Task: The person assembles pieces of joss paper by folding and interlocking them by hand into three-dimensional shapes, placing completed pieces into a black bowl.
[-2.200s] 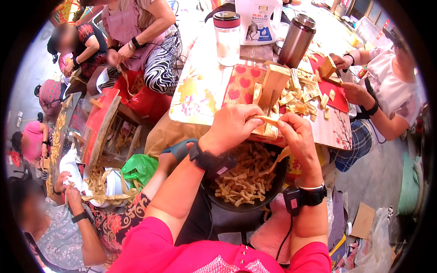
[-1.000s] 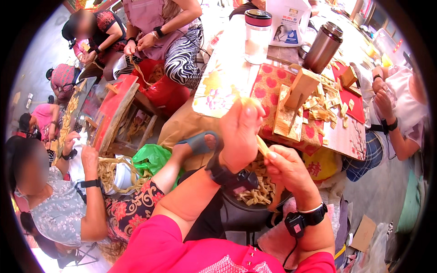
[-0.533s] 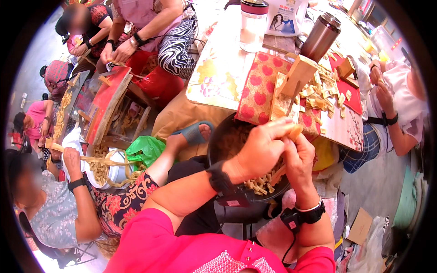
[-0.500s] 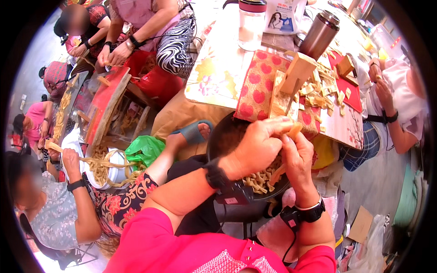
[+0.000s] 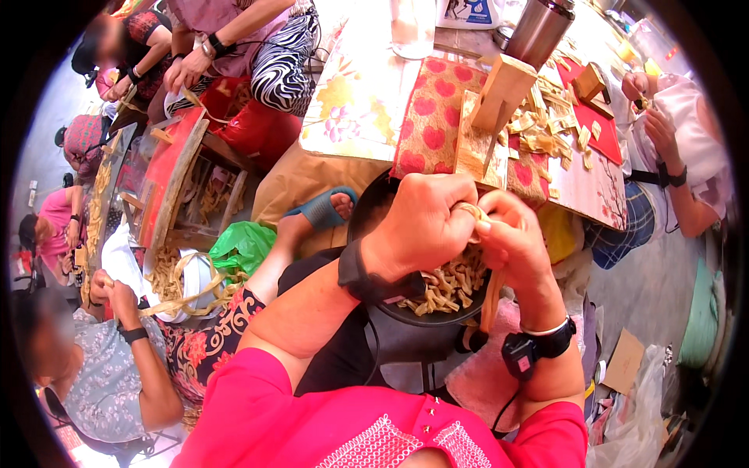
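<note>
A soft, pale tan strip [image 5: 491,300] runs between my two hands and hangs down below my right palm. My left hand [image 5: 427,222] is closed, its thumb and forefinger pinching a small loop of the strip. Right beside it, my right hand [image 5: 511,234] grips the same strip, thumb pressed against the fingers. Under both hands sits a dark round basin [image 5: 406,318], partly hidden by my left arm, holding many short knotted tan pieces [image 5: 452,287]. Just beyond my hands, a wooden block [image 5: 503,93] stands on a wooden base at the table's near edge.
The table [image 5: 347,117] bears a heart-patterned cloth [image 5: 437,105], a pile of cut strips [image 5: 546,129], a metal flask [image 5: 540,31] and a clear bottle [image 5: 412,27]. Several people work around me. A green plastic bag [image 5: 243,248] and a white bucket [image 5: 199,285] stand at left.
My hands have drawn together, and the strip is now looped between my fingers with its tail hanging. The table appears higher in the picture. The person at left has lowered their raised hand.
</note>
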Demonstrator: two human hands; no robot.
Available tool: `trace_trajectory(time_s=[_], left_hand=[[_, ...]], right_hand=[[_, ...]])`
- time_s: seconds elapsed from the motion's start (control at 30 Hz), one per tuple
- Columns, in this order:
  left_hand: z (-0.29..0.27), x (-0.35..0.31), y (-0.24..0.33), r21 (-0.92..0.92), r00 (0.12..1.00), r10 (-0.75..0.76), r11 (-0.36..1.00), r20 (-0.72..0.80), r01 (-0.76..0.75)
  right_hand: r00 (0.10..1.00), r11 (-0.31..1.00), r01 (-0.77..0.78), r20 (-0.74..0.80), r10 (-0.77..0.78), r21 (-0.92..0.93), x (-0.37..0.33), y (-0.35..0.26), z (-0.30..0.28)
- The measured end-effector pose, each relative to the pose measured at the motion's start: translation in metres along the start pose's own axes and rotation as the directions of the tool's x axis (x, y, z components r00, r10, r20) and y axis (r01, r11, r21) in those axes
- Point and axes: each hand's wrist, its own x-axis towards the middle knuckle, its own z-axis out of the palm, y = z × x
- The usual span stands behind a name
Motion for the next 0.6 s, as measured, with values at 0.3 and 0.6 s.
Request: trace_trajectory(time_s=[0.3, 0.6], left_hand=[[0.001, 0.002, 0.007, -0.037, 0.993, -0.115, 0.993, -0.022, 0.114], [-0.014, 0.006, 0.001, 0.044, 0.972, 0.104, 0.992, 0.208, -0.116]], right_hand=[[0.963, 0.953, -0.032, 0.264, -0.052, 0.303, -0.002, 0.008, -0.023], [0.978, 0.963, 0.192, 0.043, -0.203, 0.188, 0.001, 0.015, -0.017]])
